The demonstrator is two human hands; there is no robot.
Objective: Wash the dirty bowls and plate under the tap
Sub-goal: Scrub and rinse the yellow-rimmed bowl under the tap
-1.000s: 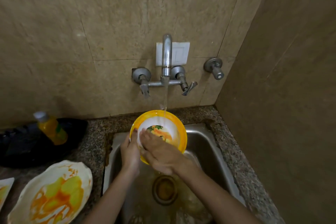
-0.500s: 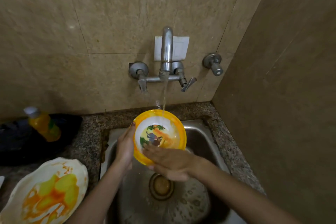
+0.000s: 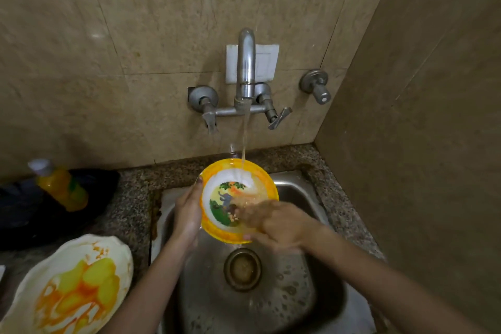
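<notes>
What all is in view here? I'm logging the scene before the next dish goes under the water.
bowl: one, yellow rim with a cartoon picture inside, held tilted over the sink under the stream
plate: one, white with orange and yellow smears, on the counter at lower left
tap: one, grey metal, on the wall, water running
wall valve: one, grey metal, right of the tap
sink: one, steel, wet, drain in the middle
bottle: one, yellow-orange with pale cap, at far left on something black
counter: one, speckled stone, around the sink
left hand: grips the bowl's left rim
right hand: fingers rubbing inside the bowl, blurred
</notes>
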